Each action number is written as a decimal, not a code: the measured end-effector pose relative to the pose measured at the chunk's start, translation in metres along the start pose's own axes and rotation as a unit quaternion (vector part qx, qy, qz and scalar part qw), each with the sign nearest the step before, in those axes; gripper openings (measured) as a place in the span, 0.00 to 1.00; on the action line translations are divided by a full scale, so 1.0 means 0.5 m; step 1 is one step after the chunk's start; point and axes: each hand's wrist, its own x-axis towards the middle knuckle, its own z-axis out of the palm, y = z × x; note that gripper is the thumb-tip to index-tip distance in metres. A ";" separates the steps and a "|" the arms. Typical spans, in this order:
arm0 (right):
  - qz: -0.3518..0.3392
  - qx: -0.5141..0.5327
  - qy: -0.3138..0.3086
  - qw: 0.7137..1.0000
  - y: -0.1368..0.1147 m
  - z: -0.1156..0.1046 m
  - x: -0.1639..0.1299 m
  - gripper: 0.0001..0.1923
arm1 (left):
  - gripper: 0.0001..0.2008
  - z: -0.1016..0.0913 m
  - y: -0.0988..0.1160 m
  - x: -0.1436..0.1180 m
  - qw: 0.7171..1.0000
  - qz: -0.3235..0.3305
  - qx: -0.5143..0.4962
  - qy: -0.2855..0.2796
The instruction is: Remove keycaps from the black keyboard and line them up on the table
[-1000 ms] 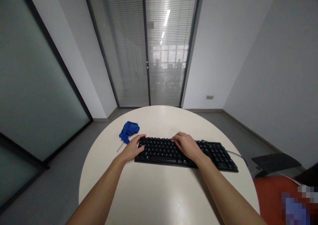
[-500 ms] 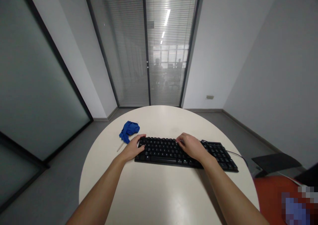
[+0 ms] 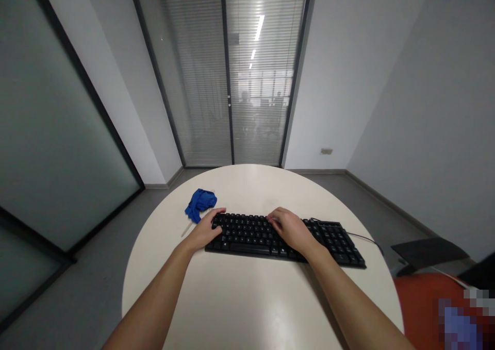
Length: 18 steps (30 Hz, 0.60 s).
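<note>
A black keyboard (image 3: 249, 239) lies across the round table, slightly slanted. My left hand (image 3: 203, 233) grips its left end, the thumb bent over the keys and a finger along the back edge. Over the upper rows of keys, right of the middle, is my right hand (image 3: 291, 230), its fingers pinched together. Whatever they may hold is too small to make out. A crumpled blue cloth (image 3: 201, 202) lies just beyond my left hand, with a thin pale stick (image 3: 187, 230) beside it.
The pale round table (image 3: 232, 298) has a curved edge on all sides. A cable (image 3: 367, 238) runs from the keyboard over the right edge. An orange chair (image 3: 417, 303) stands at the right. Behind the table are glass panels with blinds (image 3: 193, 82).
The keyboard has shifted slightly left, with my left hand still on its end. My right hand has moved a little left along the upper keys, still pinched.
</note>
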 end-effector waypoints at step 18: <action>-0.020 0.007 -0.003 1.000 -0.002 -0.009 -0.001 0.10 | 0.23 0.001 -0.001 0.000 1.000 0.003 0.017 0.009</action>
